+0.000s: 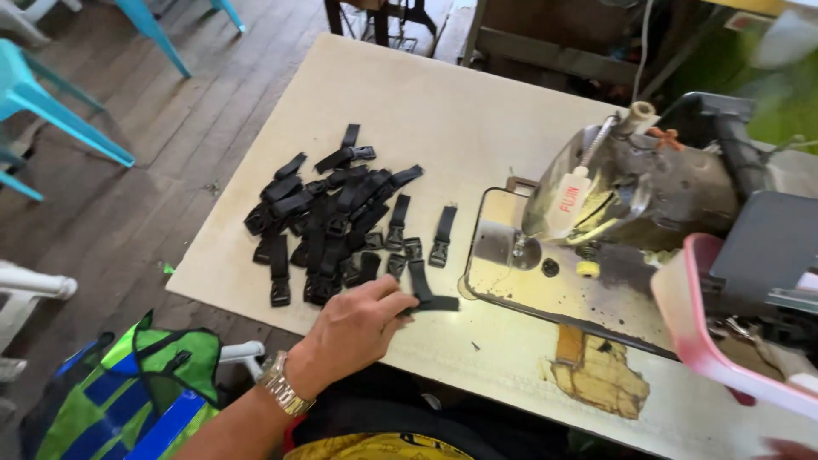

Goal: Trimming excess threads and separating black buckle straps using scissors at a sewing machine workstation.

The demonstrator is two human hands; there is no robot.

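Note:
My left hand [356, 328], with a metal watch on its wrist, rests on the cream table [443, 111] near its front edge. Its fingertips pinch a black webbing strap [426, 294] that lies bent on the table beside the sewing machine's metal plate [503, 273]. Just beyond the hand lies a heap of several black straps with buckles [328, 217]. At the bottom right corner only a blurred edge of my right hand [788, 449] shows, too little to tell its state.
A grey industrial sewing machine [648, 192] fills the right side, its needle area [518, 247] over the plate. A pink tray edge [694, 328] juts out at right. Turquoise chairs [51, 102] stand on the wooden floor at left; a green-blue vest [128, 392] lies below.

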